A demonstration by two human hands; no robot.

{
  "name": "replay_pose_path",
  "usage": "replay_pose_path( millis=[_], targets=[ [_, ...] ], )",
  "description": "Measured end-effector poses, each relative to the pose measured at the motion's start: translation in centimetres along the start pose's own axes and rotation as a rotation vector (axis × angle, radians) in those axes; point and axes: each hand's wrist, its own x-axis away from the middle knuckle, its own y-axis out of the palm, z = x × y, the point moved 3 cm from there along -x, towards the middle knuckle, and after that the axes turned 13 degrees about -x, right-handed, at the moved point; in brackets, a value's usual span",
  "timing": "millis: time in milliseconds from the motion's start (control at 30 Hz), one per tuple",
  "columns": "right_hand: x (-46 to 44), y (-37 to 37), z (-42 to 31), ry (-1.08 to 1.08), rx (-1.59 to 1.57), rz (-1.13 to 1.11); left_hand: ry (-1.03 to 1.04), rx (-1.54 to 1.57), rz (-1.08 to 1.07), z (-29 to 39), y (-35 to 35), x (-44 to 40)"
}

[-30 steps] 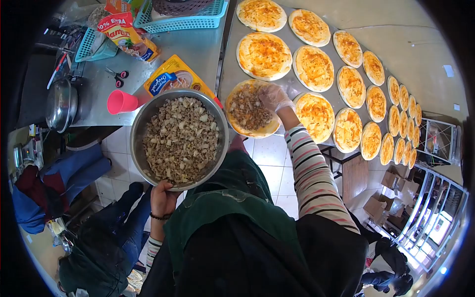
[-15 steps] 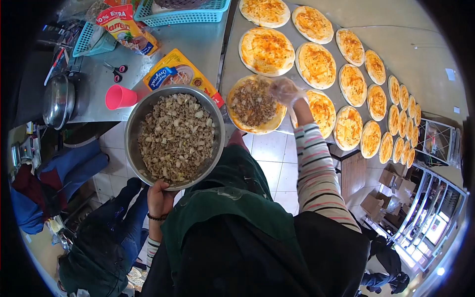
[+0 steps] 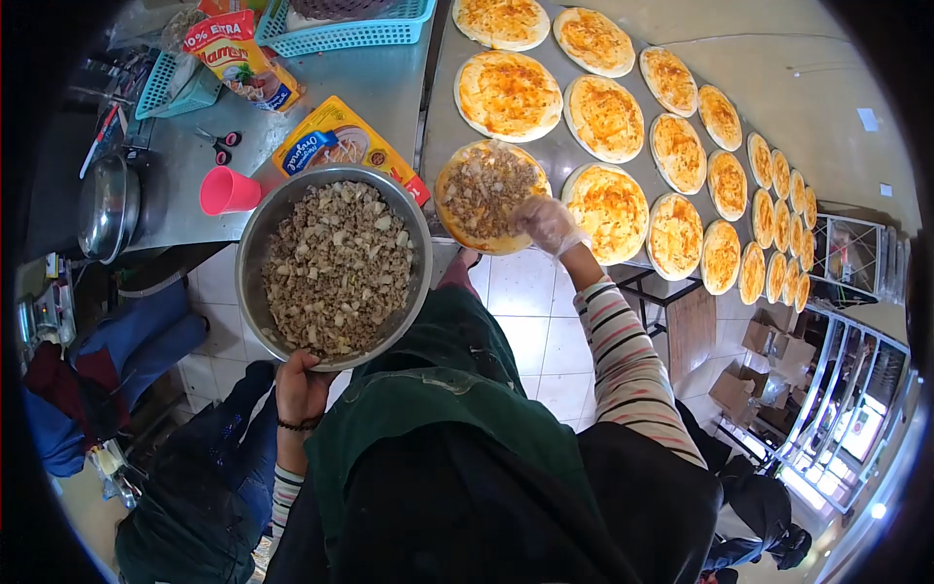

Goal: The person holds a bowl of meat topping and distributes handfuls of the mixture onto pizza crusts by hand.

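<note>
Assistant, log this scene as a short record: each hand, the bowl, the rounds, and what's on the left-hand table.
Left hand: bare, gripping the near rim of the metal bowl
Right hand: in a clear glove, at the lower right edge of the topped round
Bowl contents: crumbly brown filling with pale chunks
Topped round: brown filling spread over it
Other rounds: orange-red spread, no brown filling, laid out in rows
Left-hand table: pink cup, scissors, yellow packet, teal basket
</note>
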Motion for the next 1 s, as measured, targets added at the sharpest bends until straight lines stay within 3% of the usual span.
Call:
replay_pose_path(
  millis=[33,100,133,233,333,467,567,667,767,833,900,1000],
  targets=[
    [0.0,-0.5,0.3,-0.002,0.003,0.003,-0.002,0.001,0.004,0.2,0.1,0.3],
    [0.4,-2.3,2.7,0.502,-0.347,0.231,-0.001,0.0,0.003,0.2,-0.1,0.4],
    [0.4,-2.5,3.0,0.501,-0.347,0.234,-0.018,0.001,-0.001,0.1,-0.7,0.4],
    [0.0,-3.3,2.5,0.253,0.065,0.318,-0.035,-0.019,-0.004,-0.2,-1.5,0.5],
    [-0.2,-3.2,2.8,0.355,0.292,0.293,-0.025,-0.042,-0.011,-0.5,-2.4,0.3],
    [-0.7,-2.5,2.8,0.389,0.124,0.34,-0.04,0.007,-0.041,-0.7,-2.8,0.5],
    [-1.2,-1.7,2.1,0.371,0.139,0.224,-0.027,-0.041,-0.011,-0.4,-2.3,1.1],
    [-2.1,-1.8,1.7,0.367,0.408,0.183,-0.048,-0.031,-0.03,-0.8,-2.9,0.8],
    [-3.0,-2.9,2.2,0.478,0.094,0.358,-0.034,-0.023,-0.005,-0.7,-2.5,1.1],
    [-4.2,-3.0,2.7,0.464,0.08,0.324,-0.034,0.004,-0.002,-0.6,-2.2,1.1],
    [-5.4,-2.5,3.1,0.373,0.29,0.189,-0.033,0.033,0.007,-0.6,-2.1,1.0],
    [-6.3,-3.3,1.6,0.4,0.229,0.187,-0.028,-0.016,0.036,-0.7,-2.1,1.1]
  ],
)
